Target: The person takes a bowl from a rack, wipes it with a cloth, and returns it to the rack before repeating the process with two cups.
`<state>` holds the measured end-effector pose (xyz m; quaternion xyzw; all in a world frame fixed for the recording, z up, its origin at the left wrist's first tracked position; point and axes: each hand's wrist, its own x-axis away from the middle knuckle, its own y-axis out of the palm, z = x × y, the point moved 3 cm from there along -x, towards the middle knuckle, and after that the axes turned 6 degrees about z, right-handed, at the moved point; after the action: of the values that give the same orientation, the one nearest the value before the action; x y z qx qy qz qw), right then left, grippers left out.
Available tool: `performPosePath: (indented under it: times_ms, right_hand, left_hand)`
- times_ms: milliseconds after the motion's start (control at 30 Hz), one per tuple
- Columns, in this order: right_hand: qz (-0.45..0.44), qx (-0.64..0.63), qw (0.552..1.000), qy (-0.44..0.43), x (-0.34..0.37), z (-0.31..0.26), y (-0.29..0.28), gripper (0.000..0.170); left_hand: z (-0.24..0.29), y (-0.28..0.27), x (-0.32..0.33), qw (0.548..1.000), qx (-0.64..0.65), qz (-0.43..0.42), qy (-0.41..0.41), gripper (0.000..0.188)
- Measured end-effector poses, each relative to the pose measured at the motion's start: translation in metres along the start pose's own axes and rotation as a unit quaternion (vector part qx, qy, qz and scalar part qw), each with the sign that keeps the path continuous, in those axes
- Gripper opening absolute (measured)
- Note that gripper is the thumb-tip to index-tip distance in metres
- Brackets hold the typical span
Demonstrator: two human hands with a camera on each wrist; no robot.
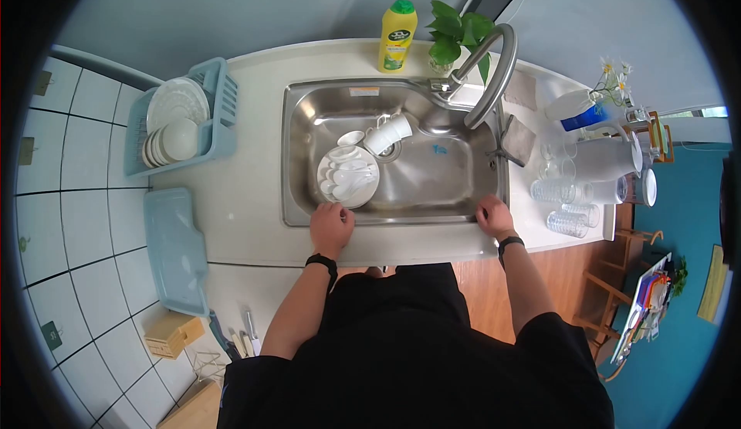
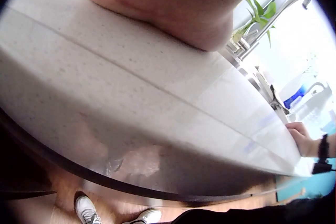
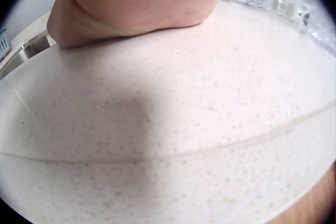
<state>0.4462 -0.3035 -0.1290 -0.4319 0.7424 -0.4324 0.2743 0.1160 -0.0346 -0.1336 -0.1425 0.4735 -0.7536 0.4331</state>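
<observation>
My left hand rests on the counter at the sink's front rim, left of centre, fingers loosely curled and holding nothing. At the rim's front right corner lies my right hand, likewise empty. Both wrist views show the heel of a hand on the speckled counter; the fingers are hidden there. Inside the steel sink, just beyond my left hand, sits a white plate with several white spoons on it. White cups lie on their sides behind the plate, near the drain.
A curved faucet rises at the back right beside a plant and a yellow bottle. The blue dish rack with plates stands left. Glasses and a pitcher crowd the right side. A grey cloth lies by the sink.
</observation>
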Motion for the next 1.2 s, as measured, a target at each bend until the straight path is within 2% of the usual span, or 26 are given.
performPosePath:
  times_ms: [767, 1200]
  right_hand:
    - [0.028, -0.037, 0.999, -0.021, -0.003, -0.004, -0.006, 0.009]
    - [-0.004, -0.052, 0.998, -0.037, -0.007, 0.007, -0.003, 0.009]
  left_hand:
    - [0.005, 0.001, -0.003, 1.000, -0.017, -0.013, -0.021, 0.017]
    - [0.004, 0.003, -0.002, 0.998, -0.044, -0.026, -0.042, 0.017]
